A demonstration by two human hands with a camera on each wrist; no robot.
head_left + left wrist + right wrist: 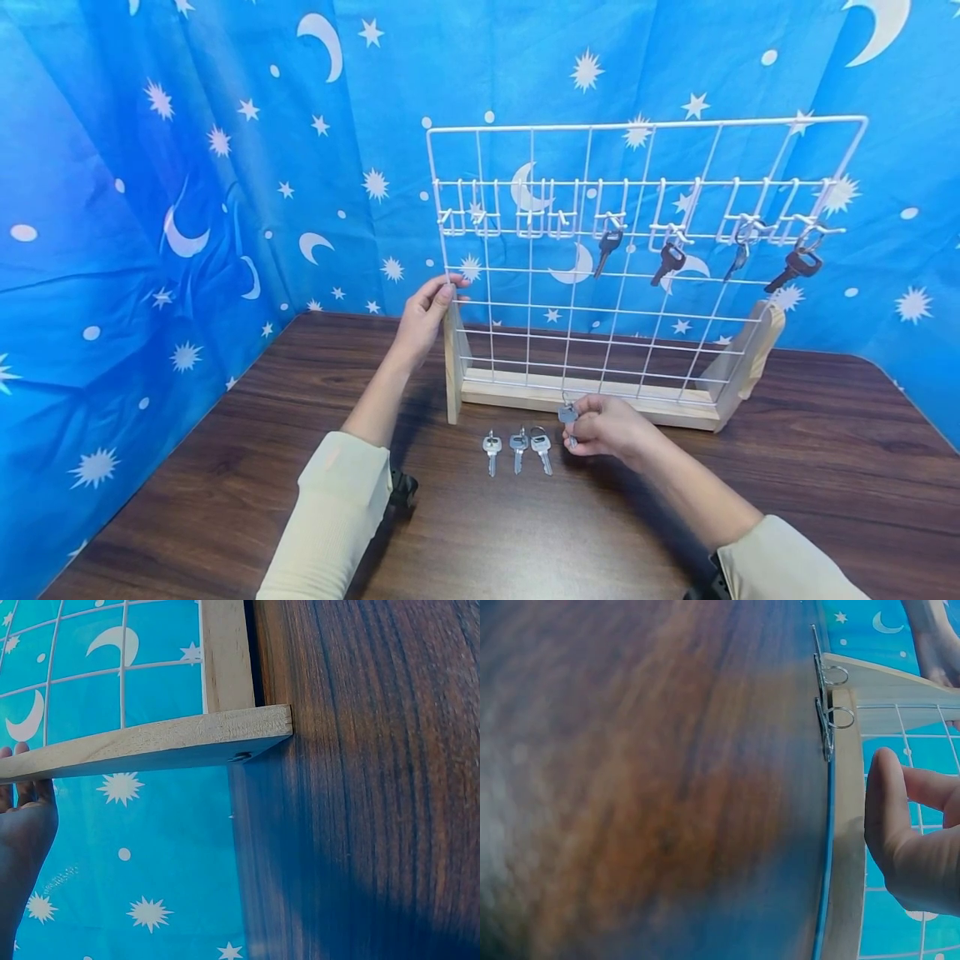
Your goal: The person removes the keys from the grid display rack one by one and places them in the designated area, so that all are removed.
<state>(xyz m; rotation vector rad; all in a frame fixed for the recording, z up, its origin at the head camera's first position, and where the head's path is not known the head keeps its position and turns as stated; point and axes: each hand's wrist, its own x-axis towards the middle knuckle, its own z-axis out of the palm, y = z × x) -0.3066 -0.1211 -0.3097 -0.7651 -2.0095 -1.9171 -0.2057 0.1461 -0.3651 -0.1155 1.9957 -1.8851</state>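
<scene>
Pinching a key [567,414], the right hand [611,429] fronts the rack's edge [517,396].

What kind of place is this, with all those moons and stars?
Perhaps a small staged tabletop setup, though the wider room isn't visible: a blue moon-and-star cloth hangs behind a dark wood-grain table, where a wire rack has keys on its hooks.

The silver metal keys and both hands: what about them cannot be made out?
Head view: the right hand partly covers the silver metal key it holds.
Head view: three loose silver metal keys, exact teeth too small.
Left wrist view: the left edge cuts off the left hand.
Right wrist view: the right edge cuts off the right hand.
</scene>
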